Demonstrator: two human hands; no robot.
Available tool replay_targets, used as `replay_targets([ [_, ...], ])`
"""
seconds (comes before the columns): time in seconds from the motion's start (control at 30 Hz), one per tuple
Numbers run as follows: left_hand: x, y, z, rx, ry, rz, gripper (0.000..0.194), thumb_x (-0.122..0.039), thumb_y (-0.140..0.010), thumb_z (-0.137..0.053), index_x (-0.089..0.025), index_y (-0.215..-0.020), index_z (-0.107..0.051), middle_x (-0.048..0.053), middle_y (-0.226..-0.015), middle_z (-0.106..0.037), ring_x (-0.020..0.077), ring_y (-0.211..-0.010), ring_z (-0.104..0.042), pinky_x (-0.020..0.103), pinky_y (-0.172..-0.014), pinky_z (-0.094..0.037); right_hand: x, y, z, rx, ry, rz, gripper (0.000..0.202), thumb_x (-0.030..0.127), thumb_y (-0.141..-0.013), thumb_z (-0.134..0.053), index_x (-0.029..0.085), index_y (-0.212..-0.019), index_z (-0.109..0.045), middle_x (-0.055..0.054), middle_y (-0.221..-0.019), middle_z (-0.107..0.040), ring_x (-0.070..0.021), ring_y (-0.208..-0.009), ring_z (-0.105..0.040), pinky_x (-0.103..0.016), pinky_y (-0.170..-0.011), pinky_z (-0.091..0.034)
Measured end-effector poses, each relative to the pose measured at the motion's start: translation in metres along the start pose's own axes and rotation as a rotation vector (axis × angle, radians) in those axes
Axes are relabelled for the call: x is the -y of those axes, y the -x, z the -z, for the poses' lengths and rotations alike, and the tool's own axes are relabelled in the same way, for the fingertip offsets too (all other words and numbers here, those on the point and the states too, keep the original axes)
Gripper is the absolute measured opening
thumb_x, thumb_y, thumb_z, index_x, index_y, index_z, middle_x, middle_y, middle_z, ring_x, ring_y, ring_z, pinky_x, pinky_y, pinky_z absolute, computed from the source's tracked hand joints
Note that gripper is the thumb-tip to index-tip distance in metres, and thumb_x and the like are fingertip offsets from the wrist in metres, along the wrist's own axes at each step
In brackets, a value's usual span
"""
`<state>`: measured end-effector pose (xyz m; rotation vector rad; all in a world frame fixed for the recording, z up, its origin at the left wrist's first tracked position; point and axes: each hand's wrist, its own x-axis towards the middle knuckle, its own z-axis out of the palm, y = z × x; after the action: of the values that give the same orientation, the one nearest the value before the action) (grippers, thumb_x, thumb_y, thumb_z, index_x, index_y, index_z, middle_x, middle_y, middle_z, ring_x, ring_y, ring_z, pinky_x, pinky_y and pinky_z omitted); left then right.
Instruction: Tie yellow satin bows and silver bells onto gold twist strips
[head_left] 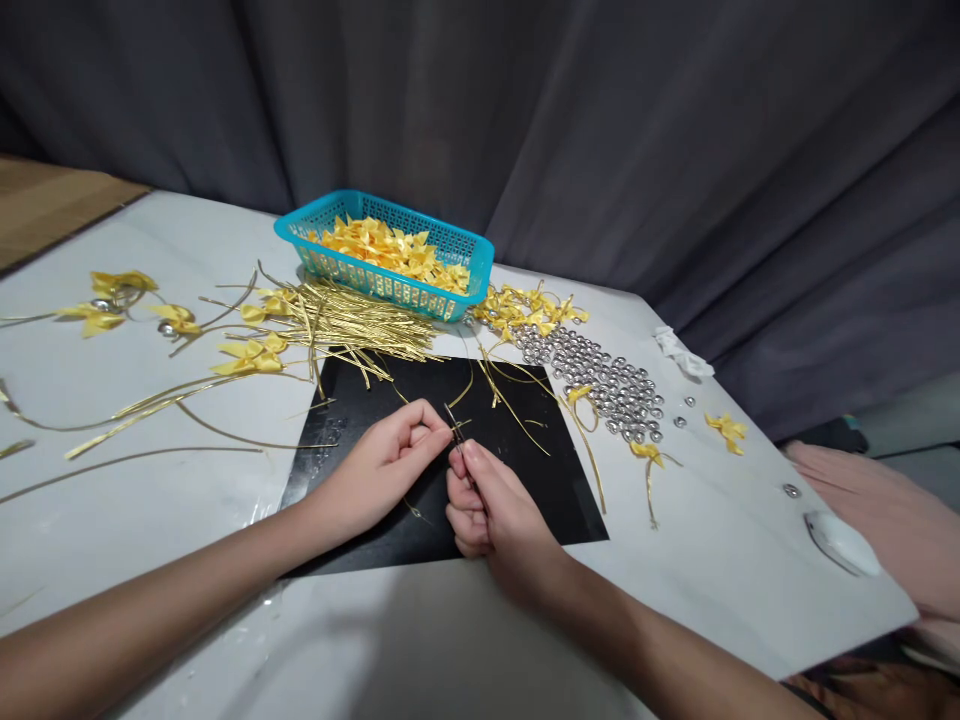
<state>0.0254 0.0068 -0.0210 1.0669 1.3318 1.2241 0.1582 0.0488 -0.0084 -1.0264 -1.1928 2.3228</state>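
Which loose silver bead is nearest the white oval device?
The lone silver bead just beside the white oval device; every other silver bead lies farther left.

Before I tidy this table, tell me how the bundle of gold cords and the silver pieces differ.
The gold cords are long, thin strands; the silver pieces are small and round. The cords mostly lie side by side in a dense bundle, while the silver pieces spread out, a few lying apart. The cords are gold, the pieces silver. Both are shiny and lie on the white table.
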Motion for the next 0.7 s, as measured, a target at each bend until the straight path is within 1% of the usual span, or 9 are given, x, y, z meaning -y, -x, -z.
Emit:
replay_targets([
  [0.33,-0.0007,-0.001,-0.0002,-0.002,-0.007,0.001,0.023,-0.039,-0.087,-0.047,-0.019,-0.077,-0.045,-0.006,-0.062,-0.045,0.0097,-0.058,-0.038,0.024,-0.055,-0.029,0.0003,0.0003,0.0003,0.003,0.008,-0.003,0.046,0.058,-0.073,-0.058,0.021,-0.068,-0.032,0.014,-0.046,-0.027,0.0004,-0.033,-0.013,-0.015,-0.033,-0.008],
  [0.7,-0.0002,0.0005,-0.0002,-0.003,-0.009,-0.005,0.022,-0.038,-0.087,-0.047,-0.019,-0.076,-0.046,-0.006,-0.061,-0.047,0.0101,-0.057,-0.042,0.023,-0.053,-0.03,0.0013,0.0018,0.0001,-0.004,0.015,0.011,0.044,0.056,-0.075,-0.058,0.02,-0.067,-0.033,0.013,-0.048,-0.028,0.0004,-0.034,-0.014,-0.015,-0.033,-0.009],
])
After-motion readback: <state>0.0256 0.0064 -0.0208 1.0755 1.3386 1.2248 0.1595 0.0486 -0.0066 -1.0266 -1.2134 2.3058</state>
